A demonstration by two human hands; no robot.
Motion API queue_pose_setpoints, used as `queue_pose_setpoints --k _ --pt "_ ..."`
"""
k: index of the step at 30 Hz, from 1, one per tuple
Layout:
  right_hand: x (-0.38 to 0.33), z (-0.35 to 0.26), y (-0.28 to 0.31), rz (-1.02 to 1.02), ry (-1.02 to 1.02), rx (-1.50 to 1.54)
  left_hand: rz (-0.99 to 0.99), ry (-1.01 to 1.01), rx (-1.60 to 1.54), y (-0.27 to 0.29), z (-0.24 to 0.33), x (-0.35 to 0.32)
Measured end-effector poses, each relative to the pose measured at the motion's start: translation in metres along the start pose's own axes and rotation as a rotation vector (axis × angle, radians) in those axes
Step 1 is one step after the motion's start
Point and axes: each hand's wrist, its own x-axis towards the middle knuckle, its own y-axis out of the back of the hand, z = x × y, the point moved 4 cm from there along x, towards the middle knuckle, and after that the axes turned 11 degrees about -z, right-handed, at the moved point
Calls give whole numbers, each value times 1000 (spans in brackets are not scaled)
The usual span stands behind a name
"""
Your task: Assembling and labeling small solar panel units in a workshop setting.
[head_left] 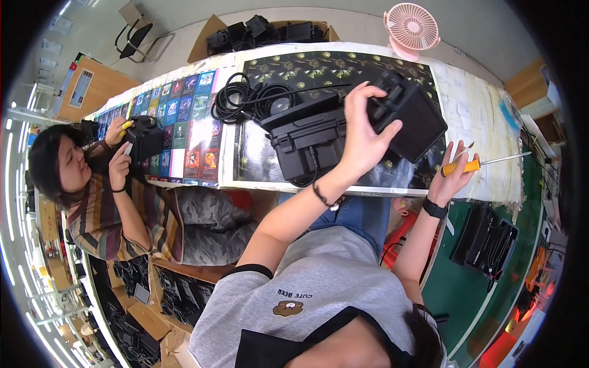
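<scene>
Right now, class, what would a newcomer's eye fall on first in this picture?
Probably the pink fan standing at the far edge of the worktable. Next, the orange-handled screwdriver in the right hand, near the worktable's right end, and the black box to its left, gripped by the left hand.

Grey shirt (319, 257), bear on the chest

With the brown bear print (288, 308) as the dial's centre, dark lettering (294, 294) sits just past 12 o'clock. The black collar (267, 349) spreads from 7 round to 4, and black sleeve trim (254, 269) shows between 10 and 11. Blue jeans (363, 213) lie toward 1. The left hand (367, 130) has a dark bracelet (319, 197) with a white bead (334, 207), the right hand (443, 186) a black wristband (434, 208)
</scene>
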Motion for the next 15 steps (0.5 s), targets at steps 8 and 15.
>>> queue_pose_setpoints --k 8,15 --pt "45 10 -74 -216 76 -595 -487 -119 294 14 49 0" --pt "77 66 -88 -430 130 -785 -101 266 901 172 47 5"
